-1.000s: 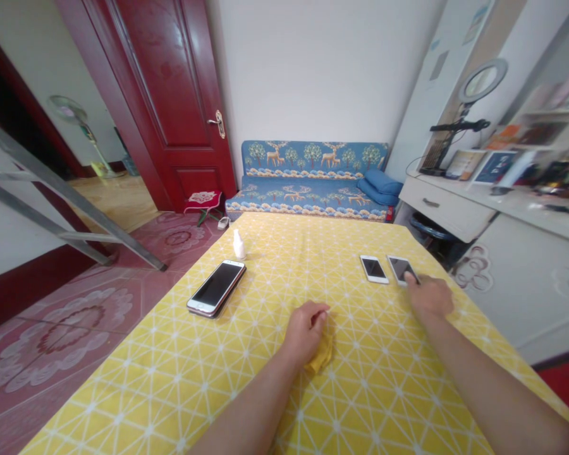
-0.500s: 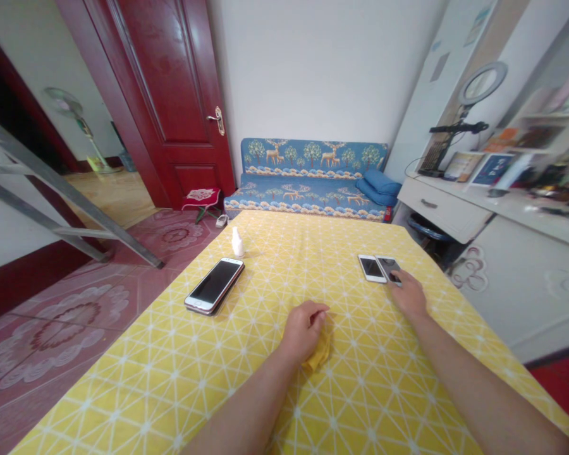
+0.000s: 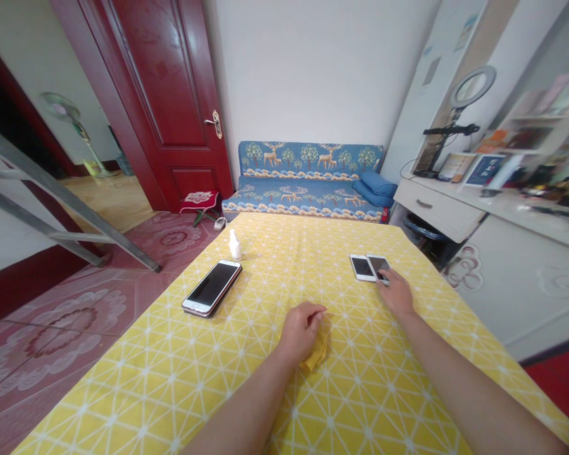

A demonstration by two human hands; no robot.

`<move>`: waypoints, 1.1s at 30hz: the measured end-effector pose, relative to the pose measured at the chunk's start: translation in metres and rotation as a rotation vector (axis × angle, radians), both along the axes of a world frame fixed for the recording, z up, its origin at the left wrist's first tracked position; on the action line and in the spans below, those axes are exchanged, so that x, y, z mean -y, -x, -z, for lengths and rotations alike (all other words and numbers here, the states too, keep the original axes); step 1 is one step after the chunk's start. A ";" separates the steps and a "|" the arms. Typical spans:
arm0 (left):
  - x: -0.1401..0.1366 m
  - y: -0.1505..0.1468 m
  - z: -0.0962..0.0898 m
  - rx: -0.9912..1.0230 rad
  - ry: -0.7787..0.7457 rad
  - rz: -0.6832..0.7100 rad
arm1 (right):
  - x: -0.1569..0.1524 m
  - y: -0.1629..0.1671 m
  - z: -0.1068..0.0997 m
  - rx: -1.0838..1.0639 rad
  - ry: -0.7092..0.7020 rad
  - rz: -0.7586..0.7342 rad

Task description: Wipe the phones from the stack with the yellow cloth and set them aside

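Note:
My left hand (image 3: 302, 333) rests loosely curled on the table, closed over a yellow cloth (image 3: 315, 357) whose folds show beneath it. My right hand (image 3: 396, 293) reaches out to the right, its fingers closed on the near end of a phone with a dark screen (image 3: 376, 263). Touching or nearly touching that phone's left side lies a second white phone (image 3: 362, 268), also dark. On the left of the table, a larger white phone (image 3: 214, 284) lies on top of something dark-edged, perhaps another phone. Just behind it stands a small white bottle (image 3: 236, 245).
A yellow patterned cloth covers the table (image 3: 171, 392). Beyond it is a blue sofa (image 3: 308, 183) with cushions (image 3: 376, 187). A white cabinet (image 3: 512, 272) stands along the right. On the left are a metal ladder (image 3: 76, 208), a red stool (image 3: 199, 200) and a red door (image 3: 171, 82).
The view has turned slightly, so most things sit a little further left in the picture. Hands and phones keep nearly the same arrangement.

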State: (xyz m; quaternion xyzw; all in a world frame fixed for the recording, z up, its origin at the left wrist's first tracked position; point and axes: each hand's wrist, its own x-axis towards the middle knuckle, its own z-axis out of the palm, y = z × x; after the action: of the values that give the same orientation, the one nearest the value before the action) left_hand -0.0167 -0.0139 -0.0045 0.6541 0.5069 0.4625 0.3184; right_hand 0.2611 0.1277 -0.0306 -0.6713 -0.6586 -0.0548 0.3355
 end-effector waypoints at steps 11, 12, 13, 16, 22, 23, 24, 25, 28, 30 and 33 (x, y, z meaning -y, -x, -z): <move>-0.005 0.004 0.005 0.311 0.049 -0.044 | 0.062 0.089 -0.035 -0.023 0.040 -0.269; -0.005 0.006 0.004 0.378 0.065 -0.057 | 0.079 0.107 -0.040 -0.021 0.067 -0.356; -0.006 0.007 0.003 0.439 0.077 -0.077 | 0.097 0.125 -0.044 -0.022 0.102 -0.420; -0.007 0.010 0.000 0.541 0.087 -0.162 | 0.149 0.166 -0.054 0.026 0.258 -0.553; -0.011 0.028 -0.007 0.355 -0.002 -0.242 | 0.192 0.184 -0.052 0.114 0.249 -0.541; -0.012 0.036 -0.009 0.257 -0.066 -0.273 | 0.193 0.183 -0.050 0.101 0.238 -0.540; -0.013 0.045 -0.013 0.132 -0.136 -0.311 | 0.193 0.182 -0.048 0.085 0.228 -0.541; -0.013 0.056 -0.018 -0.030 -0.207 -0.348 | 0.192 0.181 -0.046 0.069 0.222 -0.544; -0.012 0.091 -0.034 -0.533 -0.275 -0.578 | 0.189 0.181 -0.044 0.030 0.220 -0.555; -0.009 0.112 -0.042 -0.720 -0.208 -0.834 | 0.188 0.182 -0.044 0.009 0.220 -0.558; -0.004 0.134 -0.047 -0.827 0.011 -1.085 | 0.187 0.183 -0.044 -0.021 0.214 -0.557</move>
State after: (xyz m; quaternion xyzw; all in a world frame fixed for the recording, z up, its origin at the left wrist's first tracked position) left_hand -0.1504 -0.0099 0.0423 0.4285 0.8455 0.2662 -0.1750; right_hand 0.0779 -0.0595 0.0138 -0.4970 -0.8160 0.1158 0.2717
